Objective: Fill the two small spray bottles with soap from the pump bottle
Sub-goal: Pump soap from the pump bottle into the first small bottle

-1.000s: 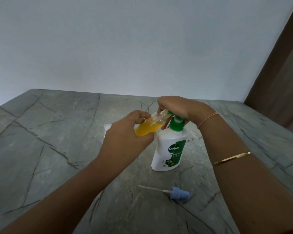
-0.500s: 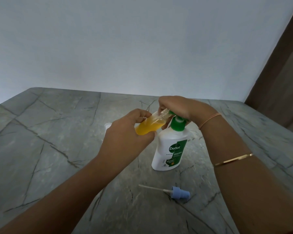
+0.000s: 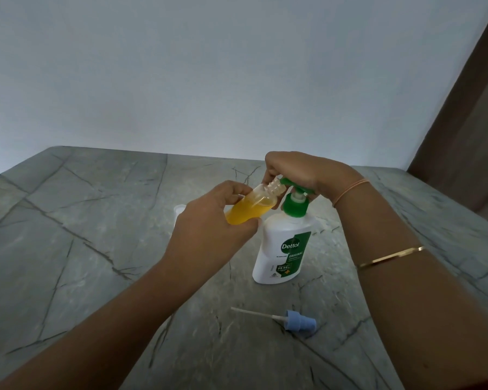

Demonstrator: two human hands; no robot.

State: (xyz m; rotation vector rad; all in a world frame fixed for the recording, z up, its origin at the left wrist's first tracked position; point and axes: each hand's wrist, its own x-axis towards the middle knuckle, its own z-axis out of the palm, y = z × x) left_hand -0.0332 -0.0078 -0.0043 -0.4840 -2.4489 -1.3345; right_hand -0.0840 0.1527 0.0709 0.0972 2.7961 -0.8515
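Note:
My left hand point(image 3: 209, 229) grips a small clear spray bottle point(image 3: 254, 209), uncapped and tilted, holding orange soap to well over half its height. Its open threaded mouth point(image 3: 275, 185) sits against the nozzle of the green pump head point(image 3: 295, 190). My right hand point(image 3: 304, 173) lies over the pump head with fingers curled round it. The white pump bottle point(image 3: 282, 249) with a green label stands upright on the table. A short white stem shows between pump head and green collar.
A blue spray cap with a long white dip tube point(image 3: 297, 323) lies on the grey marble table point(image 3: 96, 249) in front of the pump bottle. A small white object point(image 3: 178, 211) peeks out behind my left hand, mostly hidden. A brown panel point(image 3: 476, 108) stands at right.
The pump head has come up a little under my right hand, so its white stem now shows. The small bottle stays at the nozzle.

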